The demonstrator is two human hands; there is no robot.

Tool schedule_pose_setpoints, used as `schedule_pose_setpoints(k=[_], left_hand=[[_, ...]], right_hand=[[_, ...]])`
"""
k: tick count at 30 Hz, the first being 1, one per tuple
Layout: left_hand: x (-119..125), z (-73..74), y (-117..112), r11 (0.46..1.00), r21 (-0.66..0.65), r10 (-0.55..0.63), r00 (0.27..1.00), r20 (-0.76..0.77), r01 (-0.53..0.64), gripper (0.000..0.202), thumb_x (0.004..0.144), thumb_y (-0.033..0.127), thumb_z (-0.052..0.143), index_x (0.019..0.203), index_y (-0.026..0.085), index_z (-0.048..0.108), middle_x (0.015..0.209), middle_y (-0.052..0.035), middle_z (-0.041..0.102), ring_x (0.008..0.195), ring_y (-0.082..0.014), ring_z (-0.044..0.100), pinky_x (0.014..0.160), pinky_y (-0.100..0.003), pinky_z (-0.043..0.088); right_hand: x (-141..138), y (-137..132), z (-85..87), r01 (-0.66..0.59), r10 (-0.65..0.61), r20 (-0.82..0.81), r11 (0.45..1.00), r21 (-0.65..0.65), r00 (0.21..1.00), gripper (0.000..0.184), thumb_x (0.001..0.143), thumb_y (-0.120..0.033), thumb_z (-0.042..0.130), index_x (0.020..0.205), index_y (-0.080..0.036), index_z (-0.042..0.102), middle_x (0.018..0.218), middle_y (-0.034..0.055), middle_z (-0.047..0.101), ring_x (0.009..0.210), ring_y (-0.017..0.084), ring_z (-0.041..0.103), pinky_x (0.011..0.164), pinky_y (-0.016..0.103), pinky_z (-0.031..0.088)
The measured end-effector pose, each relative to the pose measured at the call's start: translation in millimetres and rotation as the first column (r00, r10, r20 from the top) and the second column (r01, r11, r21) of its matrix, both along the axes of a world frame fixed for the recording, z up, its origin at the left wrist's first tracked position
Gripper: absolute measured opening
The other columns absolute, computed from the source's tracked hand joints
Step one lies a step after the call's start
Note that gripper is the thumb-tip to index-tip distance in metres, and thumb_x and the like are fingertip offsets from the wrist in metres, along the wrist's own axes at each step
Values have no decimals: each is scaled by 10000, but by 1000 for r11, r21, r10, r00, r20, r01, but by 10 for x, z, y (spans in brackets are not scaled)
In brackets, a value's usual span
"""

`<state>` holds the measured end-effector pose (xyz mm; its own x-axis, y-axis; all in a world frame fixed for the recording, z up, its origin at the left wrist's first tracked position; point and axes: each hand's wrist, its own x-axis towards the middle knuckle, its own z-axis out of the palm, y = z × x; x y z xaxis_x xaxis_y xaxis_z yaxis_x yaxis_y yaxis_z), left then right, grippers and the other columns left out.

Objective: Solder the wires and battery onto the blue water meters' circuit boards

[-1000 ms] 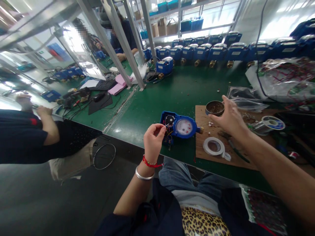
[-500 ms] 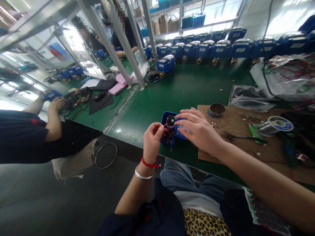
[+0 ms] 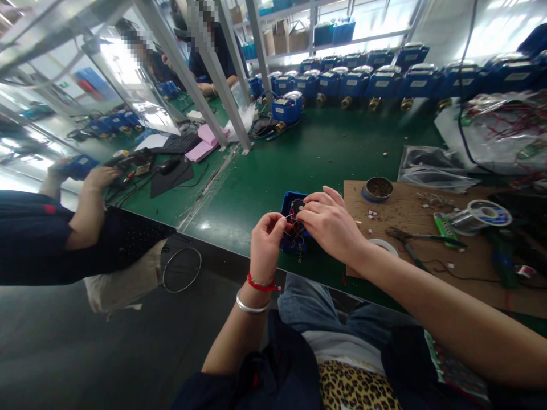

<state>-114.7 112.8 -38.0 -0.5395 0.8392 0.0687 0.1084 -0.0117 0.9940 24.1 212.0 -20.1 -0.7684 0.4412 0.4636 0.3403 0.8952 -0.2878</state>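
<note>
A blue water meter lies at the near edge of the green bench, its open compartment showing thin red and coloured wires. My left hand is closed in a pinch on those wires at the meter's left side. My right hand lies over the meter's dial, its fingertips curled onto the small black part inside the compartment. Most of the meter is hidden under my right hand.
A brown board to the right carries a round tin, a solder spool, pliers and a tape roll. Rows of blue meters line the back. Another person sits at left; plastic bags lie at right.
My right hand left the round tin on the board, came left and settled over the meter. My left hand kept its pinch on the wires.
</note>
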Motion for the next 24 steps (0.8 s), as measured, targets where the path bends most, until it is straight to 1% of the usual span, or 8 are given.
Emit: schedule_pose_setpoints(k=[4,9,11,15,18,21,22,24], left_hand=[[-4,-9,3,1000,5,-8,1000,11,8,203,868,365,591,889,163,605,816,-35,655,762,-132,604,739,-233,454],[-5,-22,4,1000,8,-7,1000,15,7,203,872,366,586,890,164,604,808,-34,648,751,-128,595,734,-233,453],[-7,-26,4,1000,10,-6,1000,20,6,206,869,368,589,885,163,602,807,-34,646,749,-129,594,737,-237,458],[-28,-34,7,1000,25,-20,999,41,19,204,861,366,605,894,165,600,820,-33,646,769,-134,604,751,-244,470],[-53,-44,12,999,34,-44,997,60,42,192,862,358,608,902,170,606,848,-35,649,807,-140,618,775,-251,478],[-69,-55,8,997,22,-72,996,59,71,178,868,347,606,905,173,615,889,-45,662,843,-146,624,792,-256,478],[-72,-58,3,997,17,-81,995,51,80,175,870,344,604,906,173,618,897,-47,666,852,-148,625,795,-257,477],[-73,-65,-9,996,16,-89,996,31,88,168,877,336,595,906,173,622,907,-50,668,879,-155,626,807,-262,473]], right_hand=[[-13,-1,-8,11,-11,7,1000,13,1000,185,924,-227,535,852,-236,706,859,20,688,1135,199,524,1151,445,191],[-18,19,-48,4,-4,-26,1000,-2,1000,193,917,-197,535,847,-233,712,912,17,711,1173,196,532,1161,442,205],[-16,26,-57,-1,0,-45,1000,-20,999,194,919,-188,522,896,-235,709,961,16,723,1191,202,536,1165,471,202],[43,-8,-29,15,-21,-110,999,-51,994,258,903,-167,530,1130,-205,648,1157,53,692,1237,225,526,1158,516,242],[214,-102,15,2,-19,-244,998,-68,970,349,884,-130,541,1225,-189,584,1251,74,644,1214,212,553,1135,484,329],[503,-243,32,-10,-34,-411,995,-104,911,352,873,-84,526,1197,-207,585,1202,69,663,1154,185,598,1104,455,398],[613,-291,27,11,-67,-448,992,-126,892,345,865,-79,531,1175,-216,596,1180,65,672,1143,187,607,1096,460,411],[835,-368,2,105,-193,-489,974,-203,851,320,858,-95,545,1138,-229,625,1164,63,679,1143,204,614,1082,479,426]])
